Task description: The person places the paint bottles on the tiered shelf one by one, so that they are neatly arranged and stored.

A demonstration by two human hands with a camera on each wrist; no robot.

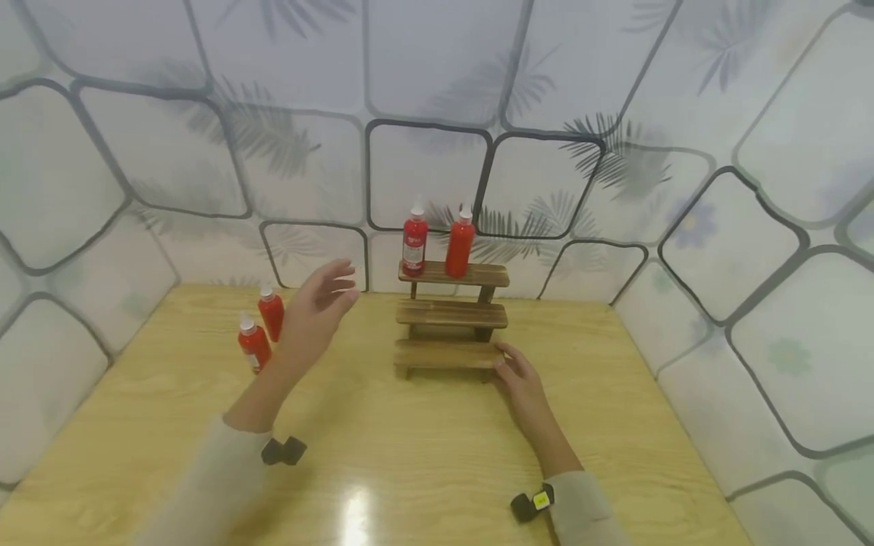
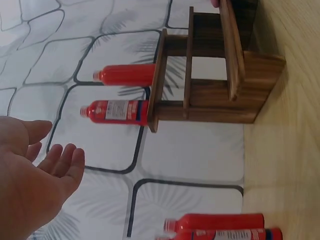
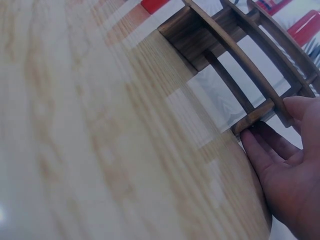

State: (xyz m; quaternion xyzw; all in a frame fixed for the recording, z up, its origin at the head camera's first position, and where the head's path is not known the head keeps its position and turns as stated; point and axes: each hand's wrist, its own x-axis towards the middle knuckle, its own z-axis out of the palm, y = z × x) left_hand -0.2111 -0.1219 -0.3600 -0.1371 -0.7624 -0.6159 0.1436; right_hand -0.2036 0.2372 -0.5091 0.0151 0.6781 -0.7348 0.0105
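Note:
A wooden three-step rack (image 1: 451, 312) stands on the table near the back wall. On its top step are two red squeeze bottles: a labelled one (image 1: 413, 246) on the left and one with no label showing (image 1: 460, 244) on the right. My right hand (image 1: 524, 390) holds the right end of the lowest step, the thumb at the board and the fingers (image 3: 260, 150) by the leg. My left hand (image 1: 317, 315) is in the air left of the rack, fingers loosely bent, holding nothing. Beside that forearm stand two more red bottles, one behind (image 1: 271, 315) and one in front (image 1: 254, 345).
The wood-grain table (image 1: 410, 455) meets a patterned wall covering (image 1: 430, 174) at the back and on both sides. The left forearm partly covers the two bottles on the table.

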